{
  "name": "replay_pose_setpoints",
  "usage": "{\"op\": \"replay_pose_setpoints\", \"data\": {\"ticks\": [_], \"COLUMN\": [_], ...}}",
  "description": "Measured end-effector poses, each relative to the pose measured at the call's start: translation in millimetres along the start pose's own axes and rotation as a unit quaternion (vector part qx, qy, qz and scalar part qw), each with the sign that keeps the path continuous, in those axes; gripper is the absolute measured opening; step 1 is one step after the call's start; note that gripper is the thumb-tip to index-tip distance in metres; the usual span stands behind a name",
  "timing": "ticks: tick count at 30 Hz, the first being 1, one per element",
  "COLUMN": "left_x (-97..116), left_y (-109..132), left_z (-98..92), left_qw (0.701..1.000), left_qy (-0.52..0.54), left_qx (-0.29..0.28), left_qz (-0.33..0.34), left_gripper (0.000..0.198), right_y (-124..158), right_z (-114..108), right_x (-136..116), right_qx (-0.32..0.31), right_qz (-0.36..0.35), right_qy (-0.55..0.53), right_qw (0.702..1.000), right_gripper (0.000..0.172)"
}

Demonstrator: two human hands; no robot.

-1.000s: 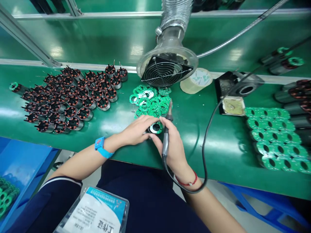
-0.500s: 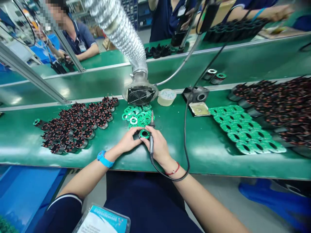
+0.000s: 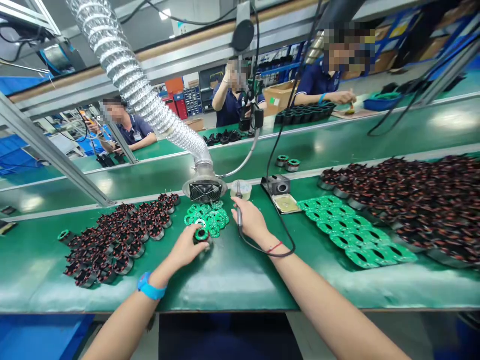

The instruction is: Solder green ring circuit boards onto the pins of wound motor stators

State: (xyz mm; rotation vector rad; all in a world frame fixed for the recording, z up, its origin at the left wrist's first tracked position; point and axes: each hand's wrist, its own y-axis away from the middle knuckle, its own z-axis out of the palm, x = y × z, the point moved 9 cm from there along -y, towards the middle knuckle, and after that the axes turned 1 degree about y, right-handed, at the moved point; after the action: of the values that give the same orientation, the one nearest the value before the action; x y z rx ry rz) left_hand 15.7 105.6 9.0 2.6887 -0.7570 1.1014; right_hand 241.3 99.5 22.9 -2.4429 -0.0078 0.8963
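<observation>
My left hand is closed around a motor stator with a green ring-shaped board on its top. Just beyond it lies a loose pile of green ring boards. My right hand grips a soldering iron by its handle, the front end pointing away from me. A round translucent tub stands right behind the iron's front end, which overlaps it in view; whether they touch I cannot tell. The iron's cable loops beneath my right wrist.
Wound stators crowd the left; a larger mass fills the right beside a green board panel. A fume extractor fan hangs behind the ring pile. The soldering stand is at back right. Several people sit across the bench.
My hands have separated. The right hand has carried the soldering iron forward and right toward the tub, while the left keeps the stator, now lower left. The camera view has tilted up.
</observation>
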Motion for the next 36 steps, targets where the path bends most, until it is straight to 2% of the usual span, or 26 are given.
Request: {"op": "replay_pose_setpoints", "data": {"ticks": [2, 5, 8, 10, 13, 16, 18, 21, 24, 27, 30, 33, 36], "left_x": [-18.8, -46.3, -71.6, -84.7, -92.3, -88.6, -81.7, -65.0, -49.7, -43.9, -44.0, -43.0, -31.7], "left_y": [-15.2, -52.7, -105.4, -140.8, -183.9, -207.9, -210.9, -192.7, -145.3, -80.6, -27.1, 2.2, 19.6], "left_z": [-33.9, -84.9, -117.3, -126.1, -121.1, -109.7, -110.0, -124.0, -130.0, -114.8, -95.0, -74.8, -53.6], "left_qw": [0.997, 0.987, 0.976, 0.966, 0.956, 0.949, 0.942, 0.929, 0.923, 0.919, 0.900, 0.887, 0.899], "left_qy": [0.017, 0.011, -0.037, -0.078, -0.136, -0.195, -0.238, -0.300, -0.341, -0.360, -0.409, -0.440, -0.425], "left_qx": [0.061, 0.141, 0.168, 0.172, 0.155, 0.110, 0.087, 0.082, 0.058, 0.014, 0.032, 0.072, 0.098], "left_qz": [-0.033, -0.079, -0.137, -0.175, -0.210, -0.223, -0.222, -0.200, -0.172, -0.157, -0.146, -0.115, -0.045], "left_gripper": [0.043, 0.045, 0.044, 0.044, 0.042, 0.038, 0.039, 0.042, 0.031, 0.025, 0.028, 0.028, 0.023], "right_y": [-10.9, -9.5, -2.3, -0.5, -1.5, -2.2, -1.0, 1.7, 4.3, 8.4, 13.7, 21.3, 33.2], "right_z": [4.6, 14.4, 15.6, 11.5, 5.7, -2.4, -9.8, -18.2, -21.2, -20.3, -24.0, -28.4, -15.2], "right_x": [17.9, 36.3, 50.1, 54.6, 56.2, 52.0, 47.1, 41.7, 39.5, 41.4, 37.2, 24.1, 2.4], "right_qx": [-0.015, -0.031, -0.017, 0.007, 0.029, 0.049, 0.068, 0.082, 0.083, 0.075, 0.084, 0.102, 0.059], "right_qz": [0.018, 0.036, 0.057, 0.055, 0.042, 0.013, -0.006, -0.006, 0.019, 0.062, 0.080, 0.081, 0.084], "right_qy": [0.002, -0.008, -0.025, -0.037, -0.042, -0.040, -0.037, -0.038, -0.054, -0.087, -0.117, -0.151, -0.189], "right_qw": [1.000, 0.999, 0.998, 0.998, 0.998, 0.998, 0.997, 0.996, 0.995, 0.991, 0.986, 0.980, 0.977], "right_gripper": [0.035, 0.046, 0.053, 0.052, 0.047, 0.044, 0.042, 0.039, 0.041, 0.046, 0.047, 0.035, 0.030]}}
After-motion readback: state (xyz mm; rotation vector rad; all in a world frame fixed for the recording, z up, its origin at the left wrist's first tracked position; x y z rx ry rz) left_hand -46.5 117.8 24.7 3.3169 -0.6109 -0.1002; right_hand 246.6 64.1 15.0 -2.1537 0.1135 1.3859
